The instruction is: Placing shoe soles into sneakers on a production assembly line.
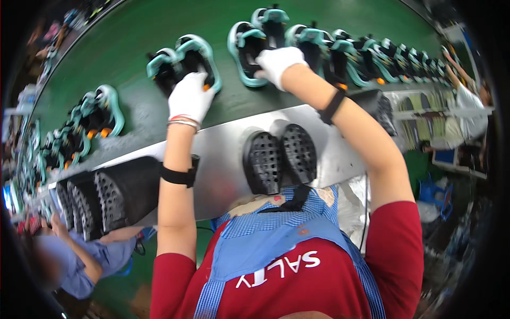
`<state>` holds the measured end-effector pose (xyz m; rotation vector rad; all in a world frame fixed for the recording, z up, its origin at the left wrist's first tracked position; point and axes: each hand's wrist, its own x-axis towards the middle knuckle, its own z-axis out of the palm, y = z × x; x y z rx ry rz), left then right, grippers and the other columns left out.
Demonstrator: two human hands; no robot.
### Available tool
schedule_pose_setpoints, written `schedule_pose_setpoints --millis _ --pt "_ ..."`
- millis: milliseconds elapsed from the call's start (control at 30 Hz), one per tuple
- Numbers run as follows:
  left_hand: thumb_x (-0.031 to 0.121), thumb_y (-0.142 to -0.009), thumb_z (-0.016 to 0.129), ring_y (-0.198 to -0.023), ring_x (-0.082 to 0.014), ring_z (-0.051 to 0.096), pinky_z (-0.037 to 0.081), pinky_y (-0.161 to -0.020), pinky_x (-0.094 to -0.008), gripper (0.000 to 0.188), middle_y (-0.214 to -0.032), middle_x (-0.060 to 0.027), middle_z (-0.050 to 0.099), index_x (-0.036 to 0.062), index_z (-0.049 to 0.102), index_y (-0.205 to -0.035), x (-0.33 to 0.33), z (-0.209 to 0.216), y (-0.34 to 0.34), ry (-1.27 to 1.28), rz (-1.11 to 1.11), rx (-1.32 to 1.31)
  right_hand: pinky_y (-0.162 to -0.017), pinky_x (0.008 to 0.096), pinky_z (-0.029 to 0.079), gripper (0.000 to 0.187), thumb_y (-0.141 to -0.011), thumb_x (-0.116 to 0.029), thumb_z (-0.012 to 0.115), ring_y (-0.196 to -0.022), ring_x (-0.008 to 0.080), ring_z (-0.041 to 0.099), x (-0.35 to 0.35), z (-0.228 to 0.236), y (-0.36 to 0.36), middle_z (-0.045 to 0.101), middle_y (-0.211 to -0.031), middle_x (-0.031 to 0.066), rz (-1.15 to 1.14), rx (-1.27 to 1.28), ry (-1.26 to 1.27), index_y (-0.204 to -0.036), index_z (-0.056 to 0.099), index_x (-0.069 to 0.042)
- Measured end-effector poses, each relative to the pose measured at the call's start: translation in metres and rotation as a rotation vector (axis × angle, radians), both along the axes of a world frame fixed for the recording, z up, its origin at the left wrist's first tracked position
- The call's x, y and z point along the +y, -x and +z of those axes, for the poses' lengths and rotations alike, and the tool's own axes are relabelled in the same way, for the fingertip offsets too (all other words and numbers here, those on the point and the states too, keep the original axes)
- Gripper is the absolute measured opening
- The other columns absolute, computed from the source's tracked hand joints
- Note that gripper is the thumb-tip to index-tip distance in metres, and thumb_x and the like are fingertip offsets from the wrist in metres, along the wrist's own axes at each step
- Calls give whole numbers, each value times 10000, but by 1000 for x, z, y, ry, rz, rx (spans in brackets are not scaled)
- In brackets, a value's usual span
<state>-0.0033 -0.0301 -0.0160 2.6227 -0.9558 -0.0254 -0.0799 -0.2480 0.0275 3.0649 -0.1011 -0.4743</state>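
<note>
White gloves cover both my hands. My left hand (191, 98) is closed on the heel end of a teal-and-black shoe (197, 53); its fingertips are partly hidden at the shoe's opening. A matching shoe (163, 68) lies against it on the left. Further right, my right hand (281, 64) is closed around the side of another teal-and-black shoe (241, 56), fingers reaching into the opening. Behind that one stands one more such shoe (271, 24). Between my forearms, close to my body, two black sole-shaped blocks with rows of holes (264, 162) rest on a metal ledge (223, 143).
Rows of similar shoes (106, 109) run along the green surface (127, 48) to the left and right. More black perforated blocks (114, 196) lie on the ledge at left. One person (79, 260) sits at lower left, another (470, 106) works at far right beside a rack (422, 114).
</note>
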Motion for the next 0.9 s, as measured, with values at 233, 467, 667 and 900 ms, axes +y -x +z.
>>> schedule_pose_setpoints --millis 233,467,667,900 --pt "255 -788 597 -799 -346 658 521 -733 -424 283 -815 -210 660 -6 661 -874 -15 -20 -29 -237 -133 8 -812 417 508 313 -871 -337 587 -990 300 625 -3 22 24 618 -1091 100 -82 -55 -161 -1090 627 -117" --pt "220 -791 635 -503 -214 619 489 -532 -338 254 -563 -126 598 -28 637 -737 -34 -20 9 -34 -120 384 -736 388 508 230 -886 -301 561 -849 297 640 -67 92 193 656 -906 123 -291 -602 -193 -966 651 -105" --pt "210 -815 639 -472 -189 608 480 -489 -319 271 -596 -136 606 -61 623 -809 -36 -14 10 -10 -61 482 -736 338 511 190 -839 -171 627 -781 261 633 -137 39 329 643 -922 90 -646 -619 -124 -1016 636 -104" --pt "224 -808 651 -511 -223 625 499 -530 -333 339 -758 -186 642 -72 629 -972 -35 -19 8 -100 -2 416 -810 328 491 359 -784 -72 649 -937 262 603 -142 0 339 604 -996 104 -635 -637 -334 -1130 560 -108"
